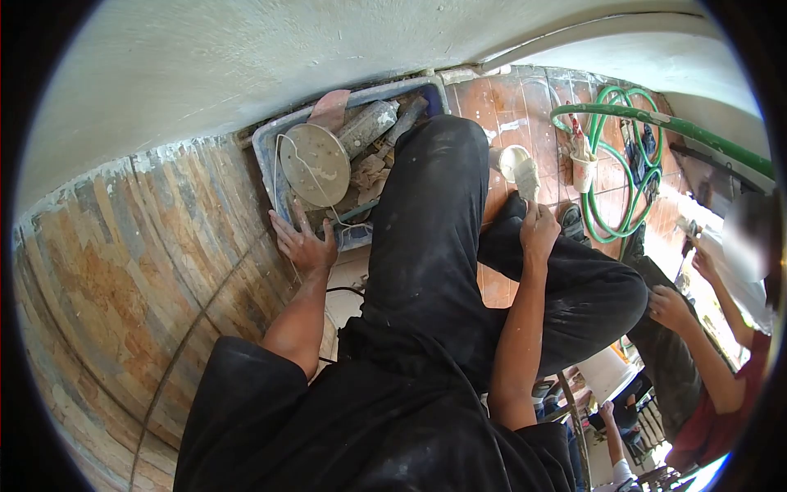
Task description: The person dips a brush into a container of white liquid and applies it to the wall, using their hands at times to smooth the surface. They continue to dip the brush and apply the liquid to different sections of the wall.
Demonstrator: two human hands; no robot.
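My left hand [305, 244] has its fingers spread at the near left corner of a grey plastic tub [264, 156], close to its rim. A round pale lid [315, 166] and a bent white wire handle lie in the tub just beyond the fingers. My right hand [539, 232] is closed round the handle of a whitish, paint-caked brush [527, 180]. The brush head is beside the mouth of a small white container [512, 159] on the tiled floor.
The tub holds a dusty cylinder [367, 129] and debris. A green hose [597, 209] lies coiled at the right, near a white cup [584, 170] with tools. Another person's hands [670, 310] are at the far right. A wall [205, 66] runs along the top.
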